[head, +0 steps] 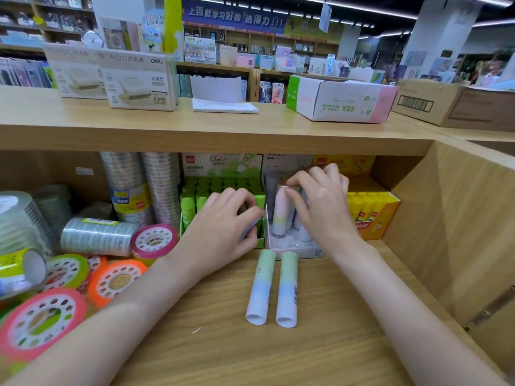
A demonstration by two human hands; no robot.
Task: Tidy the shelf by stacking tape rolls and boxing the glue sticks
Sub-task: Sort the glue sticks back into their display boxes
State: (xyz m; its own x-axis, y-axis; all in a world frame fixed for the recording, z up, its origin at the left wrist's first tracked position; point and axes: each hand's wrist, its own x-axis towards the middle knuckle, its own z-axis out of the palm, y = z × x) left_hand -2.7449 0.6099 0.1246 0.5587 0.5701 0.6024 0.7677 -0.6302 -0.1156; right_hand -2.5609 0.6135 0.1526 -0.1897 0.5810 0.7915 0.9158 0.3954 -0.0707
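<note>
At your twelve o'clock lie two glue sticks, fading green to blue to white. At eleven stands a green box, at one a yellow box. At nine, tape rolls show orange, pink and lime rims.
</note>
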